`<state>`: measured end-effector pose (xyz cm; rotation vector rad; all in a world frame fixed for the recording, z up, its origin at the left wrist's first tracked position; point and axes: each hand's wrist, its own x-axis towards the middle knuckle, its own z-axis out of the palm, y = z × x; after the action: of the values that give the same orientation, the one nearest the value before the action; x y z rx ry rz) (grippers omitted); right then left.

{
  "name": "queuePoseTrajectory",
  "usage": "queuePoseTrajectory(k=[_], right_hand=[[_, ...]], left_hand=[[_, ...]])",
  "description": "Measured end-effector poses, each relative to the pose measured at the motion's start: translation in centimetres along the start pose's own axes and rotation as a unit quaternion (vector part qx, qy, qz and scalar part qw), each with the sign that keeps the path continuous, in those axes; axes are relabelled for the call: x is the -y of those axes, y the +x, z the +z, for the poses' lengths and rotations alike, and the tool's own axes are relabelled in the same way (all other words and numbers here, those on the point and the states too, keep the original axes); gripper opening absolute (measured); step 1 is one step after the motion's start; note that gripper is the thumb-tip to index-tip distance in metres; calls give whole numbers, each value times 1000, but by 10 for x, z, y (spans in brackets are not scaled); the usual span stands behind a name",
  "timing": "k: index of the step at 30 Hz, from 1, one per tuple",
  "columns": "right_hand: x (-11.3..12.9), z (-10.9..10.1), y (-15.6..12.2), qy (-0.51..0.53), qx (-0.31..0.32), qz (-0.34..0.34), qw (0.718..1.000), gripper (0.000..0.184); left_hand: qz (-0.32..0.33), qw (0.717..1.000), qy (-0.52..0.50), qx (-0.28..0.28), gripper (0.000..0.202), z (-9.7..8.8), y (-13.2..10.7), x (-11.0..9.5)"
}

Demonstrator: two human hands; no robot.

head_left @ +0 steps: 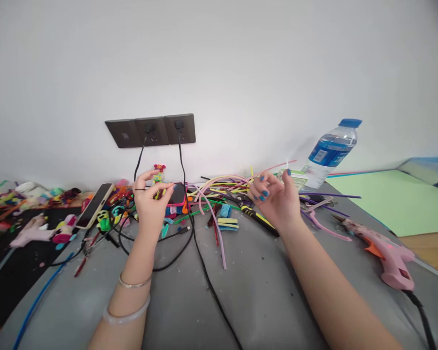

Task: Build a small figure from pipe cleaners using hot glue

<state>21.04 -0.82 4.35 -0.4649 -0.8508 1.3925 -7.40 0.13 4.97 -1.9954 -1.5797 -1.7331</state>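
My left hand [150, 199] is raised above the grey table [263, 291], its fingers pinched on a small yellow and green pipe-cleaner piece [160, 189]. My right hand [273, 197] hovers to the right with fingers curled and apart, blue nails showing, and nothing visible in it. A heap of coloured pipe cleaners [222, 192] lies just behind and between both hands. A small red and yellow pipe-cleaner figure [158, 172] stands behind my left hand by the wall.
Black cables [190, 228] run from wall sockets [151, 130] across the table. A pink glue gun [387, 253] lies at right, a water bottle [330, 153] behind it, a phone [94, 204] and plush craft pieces [40, 228] at left. Yellow-handled pliers [257, 218] lie near my right hand. Green paper [387, 199] at far right.
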Motion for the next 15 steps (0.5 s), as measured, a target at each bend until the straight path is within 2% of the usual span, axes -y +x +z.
queuePoseTrajectory(k=[2,5,7,11,13,15], right_hand=[[5,-6,1,15,-26,-16,999,38],[7,-15,3,44,-57,-32,997,35],[7,-18,4,60,-70,-38,995,33],[3,-18,4,62,-77,-29,995,34],[2,-16,3,54,-75,-22,995,35],[0,-14,3,49,-73,-18,996,36]], left_hand=[[-2,998,51,-42,11,-11,8,13],[-28,980,93,-172,11,-29,16,31],[-49,965,112,-231,14,-41,19,44],[-117,947,150,-260,24,-56,20,66],[-172,937,185,-241,32,-60,20,72],[-218,926,202,-233,27,-61,20,74]])
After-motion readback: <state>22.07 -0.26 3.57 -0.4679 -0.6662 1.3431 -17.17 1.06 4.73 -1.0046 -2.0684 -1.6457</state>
